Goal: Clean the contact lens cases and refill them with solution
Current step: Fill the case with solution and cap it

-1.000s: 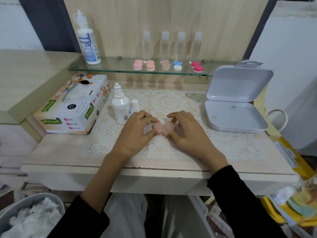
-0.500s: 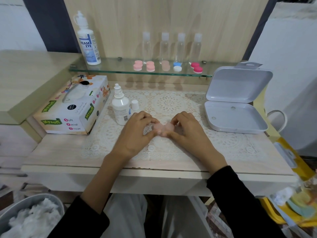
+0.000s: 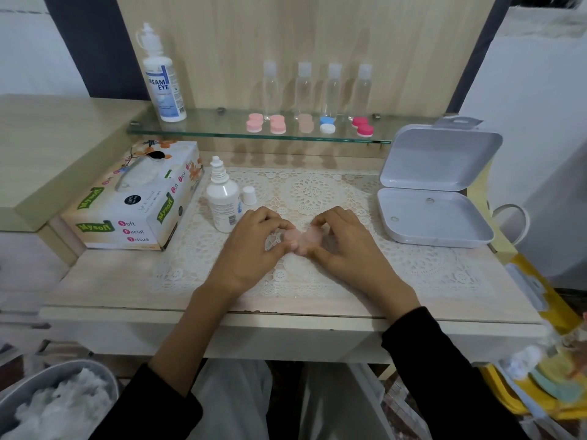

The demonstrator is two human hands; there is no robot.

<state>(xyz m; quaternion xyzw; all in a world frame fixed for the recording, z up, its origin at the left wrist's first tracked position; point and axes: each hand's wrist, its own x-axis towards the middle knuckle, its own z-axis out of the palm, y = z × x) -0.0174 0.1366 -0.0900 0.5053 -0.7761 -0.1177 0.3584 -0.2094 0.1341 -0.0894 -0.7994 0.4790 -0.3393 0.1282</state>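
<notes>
Left hand: fingers curl in, pinching the pink lens case.
Right hand: fingers curled, pinching its other end over the lace mat.

Glass shelf glossy, lace mat openwork cloth, wood-grain tabletop matt, plastic box smooth.

left grip curled, pinching lens case | right grip curled, pinching it too | forearms angled inward
</notes>
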